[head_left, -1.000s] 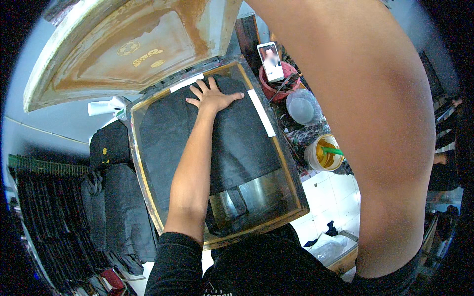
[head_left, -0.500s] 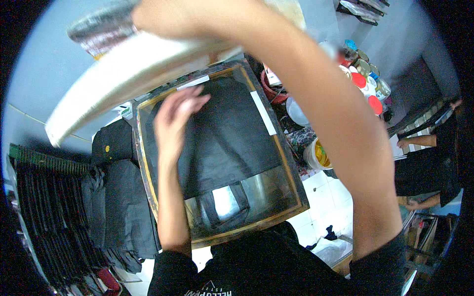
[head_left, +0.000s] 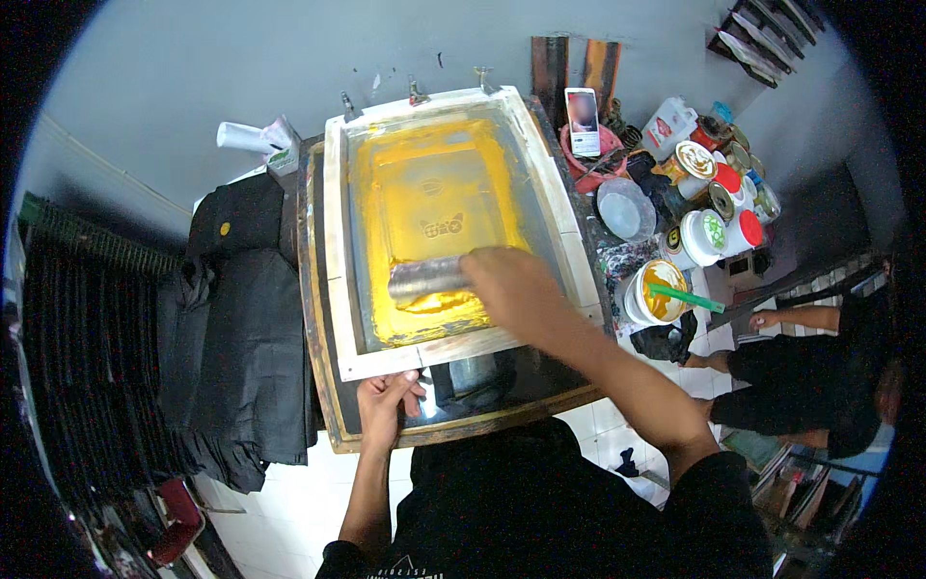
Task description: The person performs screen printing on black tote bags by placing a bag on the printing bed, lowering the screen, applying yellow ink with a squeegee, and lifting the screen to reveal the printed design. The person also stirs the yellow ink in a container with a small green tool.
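In the head view, the right hand [head_left: 506,285] is wrapped around the right end of a squeegee [head_left: 424,278], which lies across the near half of the mesh, with yellow ink [head_left: 444,303] pooled along its near side. The white screen frame [head_left: 340,289] sits over the dark printing board [head_left: 333,429], leaving the board's near edge uncovered. The left hand [head_left: 381,405] has its thumb at the frame's near bar, close to its near left corner, fingers loosely curled; I cannot tell whether it pinches the bar or merely steadies it.

Gripped at one end, the squeegee could tilt, probably leaving ink thick on one side and thin over the stencil motif [head_left: 444,227]. If the left thumb slipped or pushed, the frame might shift and blur the edges. Beyond the board's right edge, the green stick [head_left: 687,297] juts from the ink tub [head_left: 637,297]; a swinging right forearm could tip it.
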Demonstrator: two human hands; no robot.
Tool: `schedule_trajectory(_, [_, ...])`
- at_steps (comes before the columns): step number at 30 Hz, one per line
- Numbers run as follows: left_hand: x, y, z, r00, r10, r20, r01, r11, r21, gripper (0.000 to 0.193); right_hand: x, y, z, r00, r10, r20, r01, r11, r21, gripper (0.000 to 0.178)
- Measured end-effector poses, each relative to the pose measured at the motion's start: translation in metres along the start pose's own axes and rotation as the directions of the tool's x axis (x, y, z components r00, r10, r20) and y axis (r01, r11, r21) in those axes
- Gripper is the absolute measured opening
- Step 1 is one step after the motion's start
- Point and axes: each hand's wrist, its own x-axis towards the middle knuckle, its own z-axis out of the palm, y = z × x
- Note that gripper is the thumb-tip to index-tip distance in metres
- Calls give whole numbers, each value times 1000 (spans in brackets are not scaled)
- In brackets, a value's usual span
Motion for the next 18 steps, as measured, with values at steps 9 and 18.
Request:
schedule_trajectory(9, [0, 6, 1, 999, -45, -17, 45, 999, -19, 17, -25, -36, -30, 988, -43, 152, 55, 995, -81, 19])
schedule_trajectory(18, [-1, 2, -4, 999, -52, 10, 53, 998, -20, 24, 57, 38, 15, 992, -121, 34, 126, 971, -204, 18])
